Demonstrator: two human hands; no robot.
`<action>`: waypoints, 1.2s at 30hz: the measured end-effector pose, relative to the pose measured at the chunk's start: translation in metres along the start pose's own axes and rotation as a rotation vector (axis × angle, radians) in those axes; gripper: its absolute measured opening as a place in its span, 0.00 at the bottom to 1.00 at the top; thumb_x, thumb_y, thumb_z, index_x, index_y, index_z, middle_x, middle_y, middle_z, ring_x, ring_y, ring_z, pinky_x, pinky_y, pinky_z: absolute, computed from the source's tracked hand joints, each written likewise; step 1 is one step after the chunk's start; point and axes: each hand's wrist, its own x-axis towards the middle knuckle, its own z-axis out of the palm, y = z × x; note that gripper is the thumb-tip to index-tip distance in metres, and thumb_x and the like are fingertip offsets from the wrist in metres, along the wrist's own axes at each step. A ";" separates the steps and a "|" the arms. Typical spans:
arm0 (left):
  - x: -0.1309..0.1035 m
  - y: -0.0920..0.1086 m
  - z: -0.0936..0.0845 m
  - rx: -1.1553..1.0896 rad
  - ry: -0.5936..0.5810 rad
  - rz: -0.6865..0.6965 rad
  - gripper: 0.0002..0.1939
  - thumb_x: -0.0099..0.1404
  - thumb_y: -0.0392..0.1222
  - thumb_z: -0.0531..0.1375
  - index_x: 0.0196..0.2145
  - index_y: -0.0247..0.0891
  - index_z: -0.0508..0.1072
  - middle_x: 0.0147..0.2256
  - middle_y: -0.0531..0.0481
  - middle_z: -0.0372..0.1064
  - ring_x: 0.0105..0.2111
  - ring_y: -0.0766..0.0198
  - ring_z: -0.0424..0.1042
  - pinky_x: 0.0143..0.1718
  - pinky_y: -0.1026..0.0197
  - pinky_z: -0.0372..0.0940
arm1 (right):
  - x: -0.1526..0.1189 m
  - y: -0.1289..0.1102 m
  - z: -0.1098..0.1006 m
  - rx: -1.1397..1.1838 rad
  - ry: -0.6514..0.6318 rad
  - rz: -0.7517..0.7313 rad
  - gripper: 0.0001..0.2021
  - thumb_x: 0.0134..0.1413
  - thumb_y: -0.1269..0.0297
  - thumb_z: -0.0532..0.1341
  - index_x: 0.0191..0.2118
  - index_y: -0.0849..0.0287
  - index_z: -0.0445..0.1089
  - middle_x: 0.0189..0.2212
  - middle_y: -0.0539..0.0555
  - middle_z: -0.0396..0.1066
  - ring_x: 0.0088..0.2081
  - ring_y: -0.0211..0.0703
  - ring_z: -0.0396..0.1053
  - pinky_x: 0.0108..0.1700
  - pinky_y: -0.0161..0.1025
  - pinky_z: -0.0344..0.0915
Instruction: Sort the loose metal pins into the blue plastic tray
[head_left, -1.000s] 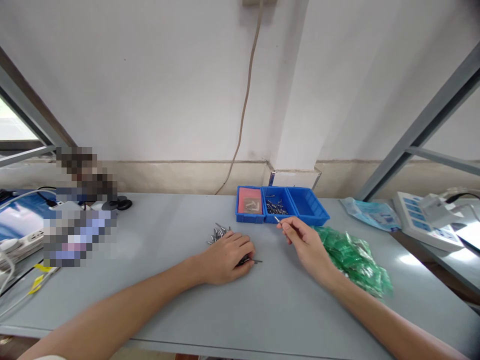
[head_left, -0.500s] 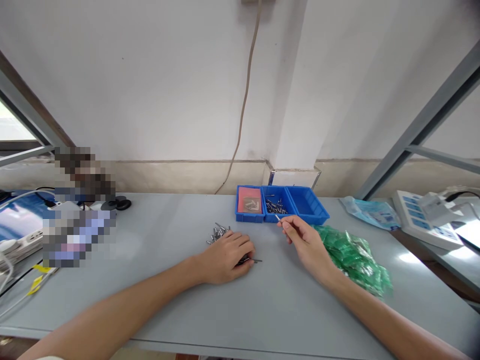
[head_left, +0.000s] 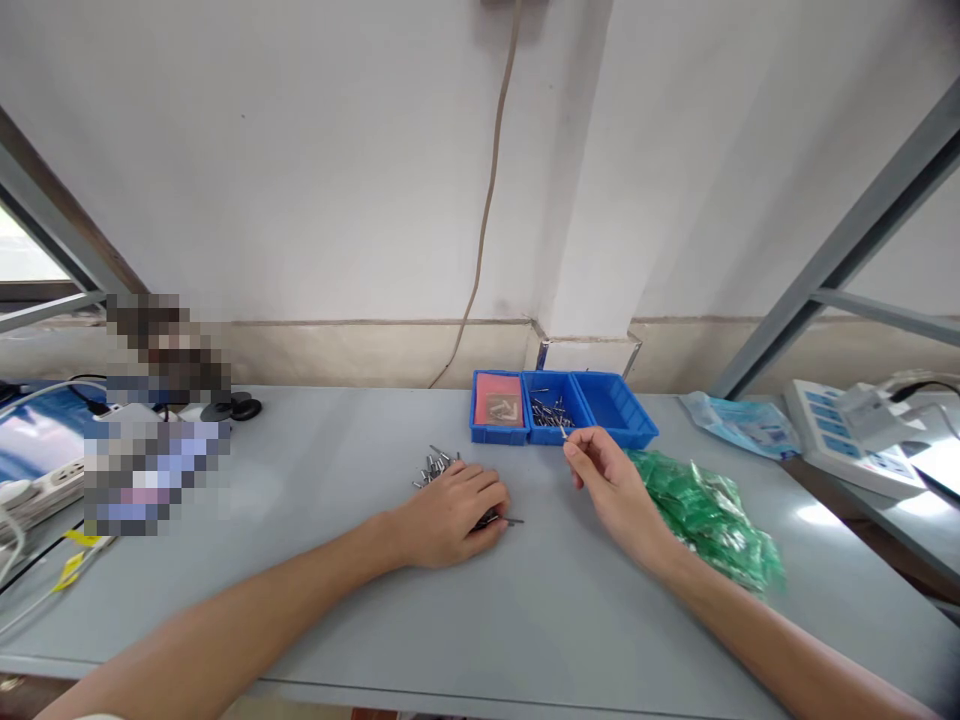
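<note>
My left hand (head_left: 457, 515) rests on the grey table with its fingers curled over small metal pins; some stick out beside the thumb. More of these metal pins (head_left: 435, 465) lie in a loose pile just beyond the knuckles. Between thumb and forefinger, my right hand (head_left: 604, 480) pinches one small metal pin (head_left: 564, 434), close to the front edge of the blue bins. The middle blue bin (head_left: 541, 436) holds several metal pins. In the left blue bin (head_left: 499, 436) are a pink sheet and a small clear bag. Nothing shows inside the right blue bin (head_left: 619, 400).
Green plastic bags (head_left: 709, 520) lie right of my right hand. Farther right are a light blue packet (head_left: 742, 425) and a white power strip (head_left: 847, 440). Cables, another power strip (head_left: 52, 490) and black round objects (head_left: 244, 407) occupy the left side of the table (head_left: 315, 440).
The pin in my right hand has turned to a steeper angle, and the fingertips have shifted slightly to the right. My left hand has stayed in place.
</note>
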 end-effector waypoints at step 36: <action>0.000 0.001 0.000 -0.007 0.001 -0.006 0.04 0.77 0.42 0.57 0.43 0.41 0.66 0.41 0.49 0.71 0.41 0.58 0.69 0.46 0.54 0.58 | 0.003 0.008 -0.001 -0.017 0.010 -0.026 0.14 0.66 0.48 0.63 0.43 0.54 0.74 0.37 0.53 0.73 0.33 0.44 0.67 0.37 0.41 0.65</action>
